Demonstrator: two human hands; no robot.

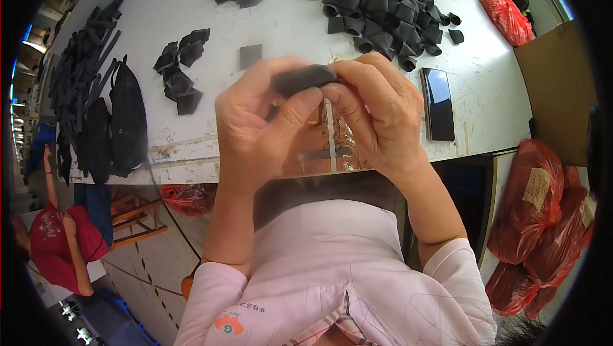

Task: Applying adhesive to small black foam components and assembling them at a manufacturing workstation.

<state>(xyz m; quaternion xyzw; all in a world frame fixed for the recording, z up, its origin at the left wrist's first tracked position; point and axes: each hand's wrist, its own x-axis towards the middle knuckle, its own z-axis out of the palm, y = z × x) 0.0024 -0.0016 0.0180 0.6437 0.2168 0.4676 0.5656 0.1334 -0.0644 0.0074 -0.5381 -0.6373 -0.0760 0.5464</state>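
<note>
A small dark grey piece of soft material (302,80), curled into a short tube, is held up over the white table's near edge. My left hand (250,119) closes around its left part, thumb in front and fingers behind. At its right end, my right hand (383,106) pinches it between thumb and fingertips. Just beyond my left hand lies a flat dark grey square (251,56). A small group of folded dark pieces (180,81) sits to the left. Farther right is a large heap of short dark tubes (389,10).
Long dark strips (83,68) and a black mesh bag (128,116) lie on the table's left. A phone (438,104) rests right of my hands. Red plastic bags (536,218) and a cardboard box (554,84) stand at right. A person in red (60,244) is at left.
</note>
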